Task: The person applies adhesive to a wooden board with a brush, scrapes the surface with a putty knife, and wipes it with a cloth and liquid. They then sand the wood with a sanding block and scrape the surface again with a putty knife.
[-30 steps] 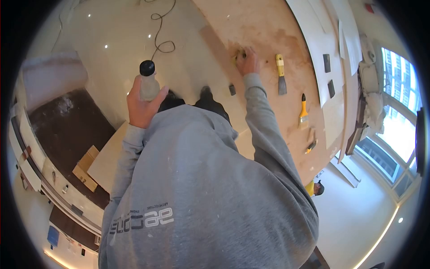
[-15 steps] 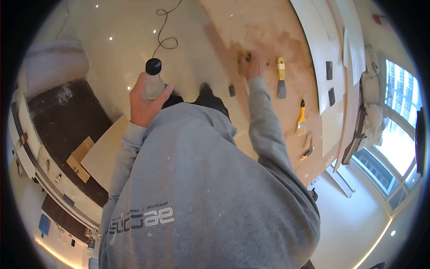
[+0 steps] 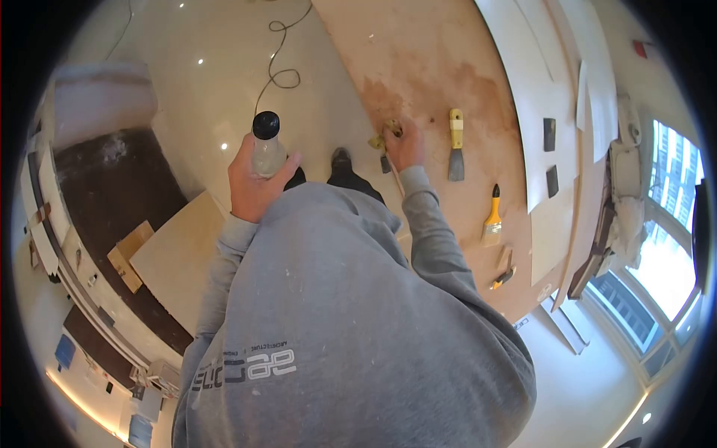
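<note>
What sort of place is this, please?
Probably a room under renovation: a yellow-handled metal scraper and a yellow-handled flat paintbrush lie on a stained brown wooden board.

- An indoor workshop, or a room being fitted out — the signs are trade tools and sheet material.
- A broad wooden board (image 3: 478,239), blotched with darker stains, serves as the work surface.
- On it lie a scraper (image 3: 456,153) and a yellow-handled paintbrush (image 3: 492,220).
- Pale sheets (image 3: 515,97) run along its far side.
- A loose cable (image 3: 286,87) trails over the glossy floor (image 3: 216,97).
- Tall windows (image 3: 676,160) give daylight — a lit strip (image 3: 626,420) glows nearby.
</note>
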### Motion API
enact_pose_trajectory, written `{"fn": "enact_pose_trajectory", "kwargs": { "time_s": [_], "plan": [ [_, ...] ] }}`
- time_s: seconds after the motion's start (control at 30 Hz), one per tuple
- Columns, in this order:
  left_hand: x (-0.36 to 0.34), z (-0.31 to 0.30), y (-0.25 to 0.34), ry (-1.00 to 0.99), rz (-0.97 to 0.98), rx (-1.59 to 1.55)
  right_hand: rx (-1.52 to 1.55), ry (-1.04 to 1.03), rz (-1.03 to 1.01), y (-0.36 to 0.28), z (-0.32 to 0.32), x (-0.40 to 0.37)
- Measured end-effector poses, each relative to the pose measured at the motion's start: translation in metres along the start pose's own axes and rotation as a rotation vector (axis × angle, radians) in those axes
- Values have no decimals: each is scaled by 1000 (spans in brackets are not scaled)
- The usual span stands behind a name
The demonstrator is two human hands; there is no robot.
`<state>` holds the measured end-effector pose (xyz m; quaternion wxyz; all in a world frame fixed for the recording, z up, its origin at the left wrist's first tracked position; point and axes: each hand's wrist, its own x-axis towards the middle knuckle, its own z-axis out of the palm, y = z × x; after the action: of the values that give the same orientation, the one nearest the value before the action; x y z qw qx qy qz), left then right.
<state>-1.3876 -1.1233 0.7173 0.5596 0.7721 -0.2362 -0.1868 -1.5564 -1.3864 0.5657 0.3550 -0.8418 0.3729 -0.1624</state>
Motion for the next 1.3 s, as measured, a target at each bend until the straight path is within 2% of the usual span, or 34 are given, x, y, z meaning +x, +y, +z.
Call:
{"fn": "enact_pose_trajectory", "kwargs": {
  "time_s": [0.1,0.13,0.2,0.23,0.3,0.4,0.5,0.63,0.7,0.8,0.9,1.0,1.1,1.17,1.3],
  "plan": [
    [-7,5,2,26,24,37,-250,-64,16,-9,9,45],
    [-12,7,4,31,42,65,-233,-64,27,-16,8,55],
    [-21,8,12,2,-55,39,-205,-58,58,-29,3,62],
    [-18,8,15,-9,-88,20,-185,-32,26,-20,3,48],
    [-18,8,12,37,-23,35,-142,22,-57,1,5,16],
    [-17,-1,9,63,-18,93,-48,-34,102,-7,10,18],
    [-17,-9,7,43,-51,103,-199,-57,85,-27,8,49],
    [-14,-10,11,-17,-64,53,-200,-13,41,-12,13,20],
    [-8,-8,8,22,-4,7,-104,6,-9,-10,11,4],
    [-5,-11,0,29,63,69,-164,8,18,-14,27,30],
    [-4,-12,0,-36,50,52,-147,9,2,-25,22,36],
    [2,-9,7,-56,79,13,-260,107,-123,-2,30,-3],
    [5,-10,7,-60,51,-26,-66,38,-61,-35,17,-9],
    [5,-15,2,-97,52,4,-143,45,-49,-41,27,25],
    [2,-27,0,-177,59,102,-257,65,-112,-39,28,17]
  ]
}}
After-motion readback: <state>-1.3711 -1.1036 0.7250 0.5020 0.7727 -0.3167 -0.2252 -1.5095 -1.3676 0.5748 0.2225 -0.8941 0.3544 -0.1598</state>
